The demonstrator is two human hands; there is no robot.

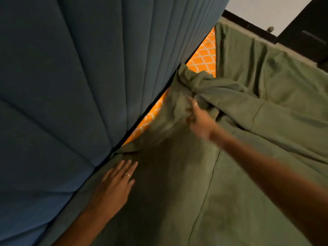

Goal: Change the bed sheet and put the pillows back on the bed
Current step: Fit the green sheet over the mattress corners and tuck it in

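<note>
Head view, looking down along bed edge at headboard. Green bed sheet (248,174) spread over most of mattress, wrinkled, with one seam line running down its middle part. Upper edge of sheet bunched into thick fold just beside blue padded headboard (71,86), not yet flat there. Orange mattress (204,55) with white lattice pattern, visible in narrow strip between headboard and bunched edge, uncovered in two places.

Left hand (115,183) flat on sheet near headboard, fingers straight and together, pressing cloth down, gripping nothing. Ring (127,174) on one finger of this hand. Fingertips close to small dark corner of sheet folded against headboard.

Right hand (198,119) stretched further forward, blurred, at bunched part of sheet. One finger pointing forward, touching fold. Cannot tell whether other fingers pinch cloth or lie loose, because of blur.

Far right top: pale wall, dark furniture (310,32) with small round knob (270,29), beyond far edge of bed. No pillows in sight.
</note>
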